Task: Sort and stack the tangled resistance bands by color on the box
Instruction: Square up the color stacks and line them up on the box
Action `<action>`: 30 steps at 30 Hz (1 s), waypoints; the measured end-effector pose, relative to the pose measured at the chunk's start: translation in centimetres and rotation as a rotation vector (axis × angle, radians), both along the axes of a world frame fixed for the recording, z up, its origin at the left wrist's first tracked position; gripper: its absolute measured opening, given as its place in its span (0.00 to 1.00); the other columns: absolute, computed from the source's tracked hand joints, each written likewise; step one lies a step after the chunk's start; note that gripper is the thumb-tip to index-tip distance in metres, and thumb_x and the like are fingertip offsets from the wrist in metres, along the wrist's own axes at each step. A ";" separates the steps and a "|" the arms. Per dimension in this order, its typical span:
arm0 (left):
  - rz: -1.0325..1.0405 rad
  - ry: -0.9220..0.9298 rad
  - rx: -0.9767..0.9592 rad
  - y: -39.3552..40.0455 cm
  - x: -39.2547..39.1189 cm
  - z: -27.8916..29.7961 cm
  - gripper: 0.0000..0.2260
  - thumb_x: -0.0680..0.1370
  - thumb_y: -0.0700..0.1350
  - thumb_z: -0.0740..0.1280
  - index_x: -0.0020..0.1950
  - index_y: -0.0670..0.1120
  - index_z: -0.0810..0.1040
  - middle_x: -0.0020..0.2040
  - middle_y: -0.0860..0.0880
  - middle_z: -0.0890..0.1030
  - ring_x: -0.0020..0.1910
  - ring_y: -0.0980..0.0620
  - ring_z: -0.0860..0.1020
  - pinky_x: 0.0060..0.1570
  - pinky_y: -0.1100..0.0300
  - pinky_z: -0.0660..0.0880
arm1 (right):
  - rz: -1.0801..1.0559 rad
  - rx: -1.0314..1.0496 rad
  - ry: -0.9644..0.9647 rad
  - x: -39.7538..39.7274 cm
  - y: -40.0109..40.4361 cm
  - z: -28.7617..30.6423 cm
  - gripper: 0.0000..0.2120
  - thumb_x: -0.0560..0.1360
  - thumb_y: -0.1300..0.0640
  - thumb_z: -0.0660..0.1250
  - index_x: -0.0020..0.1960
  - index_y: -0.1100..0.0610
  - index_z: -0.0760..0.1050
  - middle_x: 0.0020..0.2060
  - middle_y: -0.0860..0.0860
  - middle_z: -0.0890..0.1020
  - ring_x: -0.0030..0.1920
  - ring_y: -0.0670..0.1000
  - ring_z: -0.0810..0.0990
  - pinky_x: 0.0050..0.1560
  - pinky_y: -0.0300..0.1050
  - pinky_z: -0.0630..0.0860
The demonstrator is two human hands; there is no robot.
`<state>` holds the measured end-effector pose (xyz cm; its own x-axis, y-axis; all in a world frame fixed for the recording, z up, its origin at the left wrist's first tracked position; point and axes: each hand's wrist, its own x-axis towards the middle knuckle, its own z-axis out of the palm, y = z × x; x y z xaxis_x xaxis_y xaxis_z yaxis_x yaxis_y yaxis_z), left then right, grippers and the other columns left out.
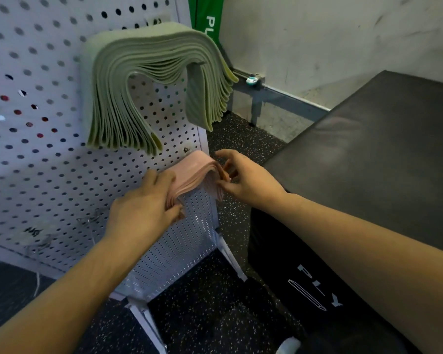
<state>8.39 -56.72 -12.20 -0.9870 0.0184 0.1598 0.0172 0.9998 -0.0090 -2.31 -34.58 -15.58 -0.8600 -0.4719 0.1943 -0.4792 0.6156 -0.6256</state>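
Gripping pink bands (195, 172), both hands outstretched

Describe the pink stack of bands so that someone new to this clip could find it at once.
Start at the white pegboard panel on the left. Draped over a peg near its right edge, below the larger green bands, hang the pink bands. They alone are pink, gripped by left hand and right hand.

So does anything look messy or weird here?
A little. The green bands hang unevenly, with their ends fanned out at different lengths. The pink bands look splayed where both hands grip them. Nothing looks torn or spilled.
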 end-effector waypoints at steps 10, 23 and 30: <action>-0.087 -0.089 0.031 5.0 2.4 5.4 0.20 0.77 0.66 0.63 0.66 0.61 0.68 0.58 0.61 0.72 0.45 0.59 0.72 0.38 0.59 0.75 | -0.148 0.011 0.086 5.0 9.9 3.4 0.18 0.79 0.49 0.69 0.68 0.47 0.72 0.48 0.44 0.78 0.44 0.46 0.77 0.54 0.50 0.78; -0.551 -0.137 0.070 27.9 0.0 8.4 0.10 0.79 0.64 0.62 0.53 0.60 0.74 0.42 0.61 0.73 0.45 0.53 0.76 0.44 0.54 0.71 | -0.568 0.163 0.021 17.3 32.9 7.8 0.14 0.81 0.49 0.64 0.66 0.47 0.74 0.49 0.44 0.81 0.48 0.48 0.80 0.52 0.46 0.76; -0.731 -0.282 0.139 43.2 -3.7 6.8 0.06 0.81 0.58 0.65 0.51 0.57 0.76 0.47 0.57 0.79 0.49 0.53 0.78 0.50 0.55 0.75 | -0.882 0.170 0.004 22.8 45.0 5.7 0.12 0.79 0.51 0.67 0.62 0.50 0.78 0.53 0.47 0.81 0.54 0.48 0.79 0.58 0.48 0.77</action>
<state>4.73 -13.55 -5.36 -0.7364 0.6749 -0.0463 0.6520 0.7263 0.2174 20.50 10.47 -9.92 -0.9230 0.3370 0.1860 0.2096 0.8452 -0.4916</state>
